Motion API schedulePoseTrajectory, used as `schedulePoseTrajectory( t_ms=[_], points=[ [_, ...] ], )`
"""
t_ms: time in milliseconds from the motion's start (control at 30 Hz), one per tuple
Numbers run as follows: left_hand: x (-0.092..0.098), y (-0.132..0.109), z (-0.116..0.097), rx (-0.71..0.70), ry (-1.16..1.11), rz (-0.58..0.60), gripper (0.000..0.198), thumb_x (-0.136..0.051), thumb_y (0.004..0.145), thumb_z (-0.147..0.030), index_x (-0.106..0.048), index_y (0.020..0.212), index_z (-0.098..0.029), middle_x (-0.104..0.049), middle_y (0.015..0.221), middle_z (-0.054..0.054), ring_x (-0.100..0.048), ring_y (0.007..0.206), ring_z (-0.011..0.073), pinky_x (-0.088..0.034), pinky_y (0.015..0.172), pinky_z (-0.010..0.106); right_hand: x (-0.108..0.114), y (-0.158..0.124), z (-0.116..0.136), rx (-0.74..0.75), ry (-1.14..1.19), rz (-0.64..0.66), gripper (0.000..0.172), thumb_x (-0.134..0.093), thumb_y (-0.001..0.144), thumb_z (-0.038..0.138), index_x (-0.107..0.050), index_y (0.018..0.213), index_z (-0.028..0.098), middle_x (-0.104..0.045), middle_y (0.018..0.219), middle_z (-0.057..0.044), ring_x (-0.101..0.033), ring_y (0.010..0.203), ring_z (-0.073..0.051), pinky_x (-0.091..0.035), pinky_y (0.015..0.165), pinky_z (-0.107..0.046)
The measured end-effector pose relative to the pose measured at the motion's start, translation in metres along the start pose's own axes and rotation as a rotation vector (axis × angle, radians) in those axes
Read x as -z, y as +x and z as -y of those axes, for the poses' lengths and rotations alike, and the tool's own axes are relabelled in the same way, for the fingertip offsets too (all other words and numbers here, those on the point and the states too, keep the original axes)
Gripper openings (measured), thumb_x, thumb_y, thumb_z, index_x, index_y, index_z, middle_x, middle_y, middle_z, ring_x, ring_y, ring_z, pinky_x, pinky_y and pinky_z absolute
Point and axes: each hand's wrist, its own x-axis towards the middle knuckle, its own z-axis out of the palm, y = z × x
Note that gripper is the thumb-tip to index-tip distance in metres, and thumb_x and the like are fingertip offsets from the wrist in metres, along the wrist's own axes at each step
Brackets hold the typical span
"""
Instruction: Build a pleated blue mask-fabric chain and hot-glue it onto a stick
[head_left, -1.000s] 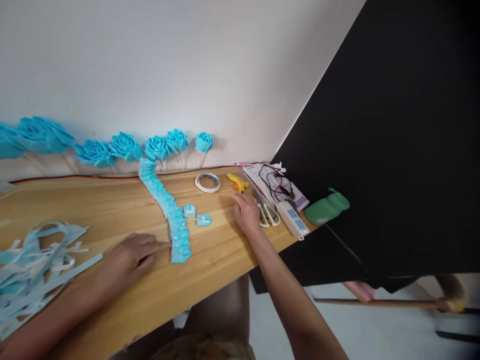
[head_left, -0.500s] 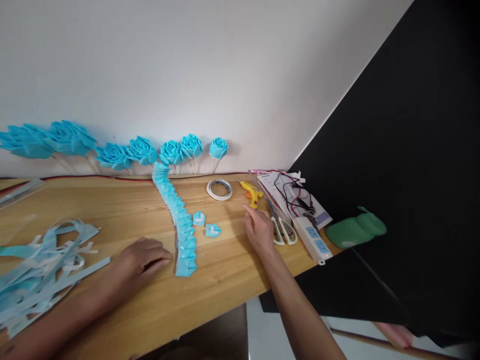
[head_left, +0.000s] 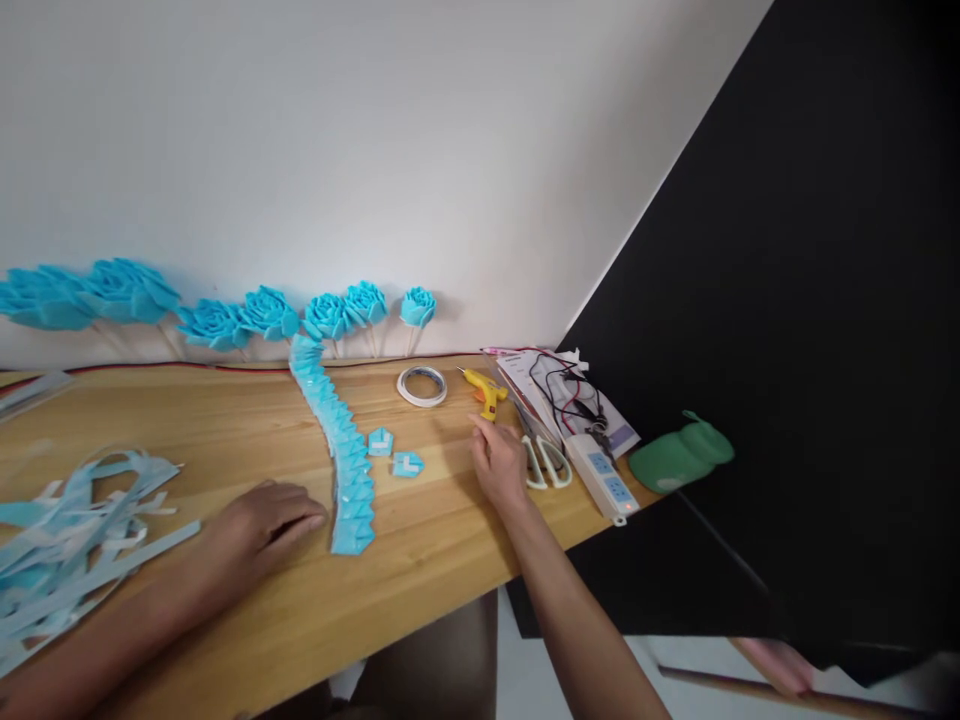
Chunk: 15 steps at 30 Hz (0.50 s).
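Our left hand (head_left: pixel 262 525) lies on the pale wooden tabletop (head_left: pixel 427 540), fingers loosely bent, thumb parted, nothing held. Just beside its fingertips, the long strip of overlapping light-blue folded pieces (head_left: pixel 348 465) runs away from us. Our right hand (head_left: pixel 499 462) points its index finger at the grip of the yellow glue gun (head_left: pixel 489 392), thumb apart, nothing seen between them; we cannot tell whether it touches. The white-handled scissors (head_left: pixel 535 472) lie just right of this hand.
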Motion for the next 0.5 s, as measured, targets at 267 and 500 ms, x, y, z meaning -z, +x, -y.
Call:
schedulePoseTrajectory(
  t_ms=[267, 500],
  points=[
    [0.005, 0.002, -0.007, -0.023, 0.006, -0.032, 0.036, -0.041, 0.102, -0.039, -0.068, 0.085, -0.022, -0.069, 0.081, 0.000, -0.061, 0.075, 0.0155, -0.040, 0.073, 0.026, -0.002, 0.002, 0.001, 0.089, 0.003, -0.025, 0.033, -0.043, 0.093, 0.013, -0.069, 0.113, 0.017, -0.076, 0.080, -0.006, -0.067, 0.070, -0.019, -0.048, 0.075, -0.034],
    [0.011, 0.005, -0.015, -0.047, 0.043, -0.018, 0.038, -0.041, 0.102, -0.034, -0.069, 0.083, -0.019, -0.069, 0.079, 0.003, -0.060, 0.074, 0.0151, -0.039, 0.074, 0.028, -0.003, 0.001, 0.000, 0.118, 0.065, -0.027, 0.032, -0.043, 0.093, 0.016, -0.069, 0.113, 0.017, -0.072, 0.071, -0.004, -0.066, 0.069, -0.020, -0.048, 0.076, -0.037]
  ],
)
